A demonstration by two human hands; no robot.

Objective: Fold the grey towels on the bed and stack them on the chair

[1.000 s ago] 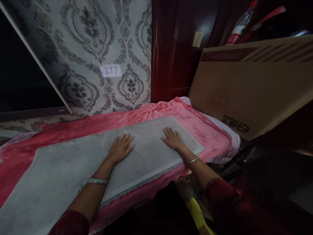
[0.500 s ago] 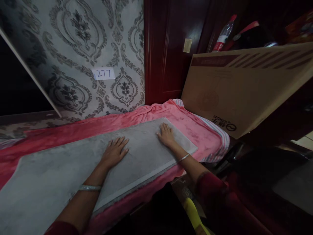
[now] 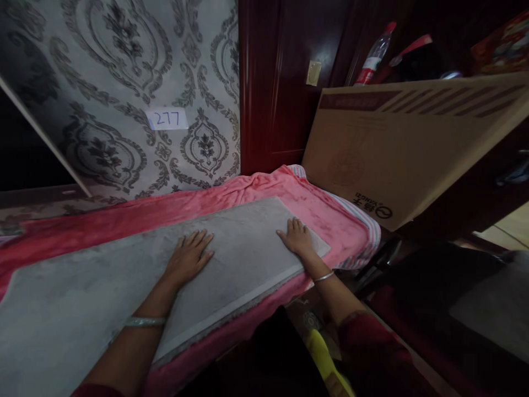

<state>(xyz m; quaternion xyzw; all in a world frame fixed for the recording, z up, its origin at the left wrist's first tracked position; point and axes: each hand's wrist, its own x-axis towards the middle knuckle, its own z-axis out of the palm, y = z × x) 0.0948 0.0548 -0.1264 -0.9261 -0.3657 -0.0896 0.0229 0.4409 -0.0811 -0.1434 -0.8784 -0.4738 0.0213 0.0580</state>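
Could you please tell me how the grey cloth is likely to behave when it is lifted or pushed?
The grey cloth would probably sag when lifted, as faint wrinkles show in its surface. Pushed, it might drag the pink blanket, which lies under it with loose folds. It seems unlikely to roll, since it lies spread flat.
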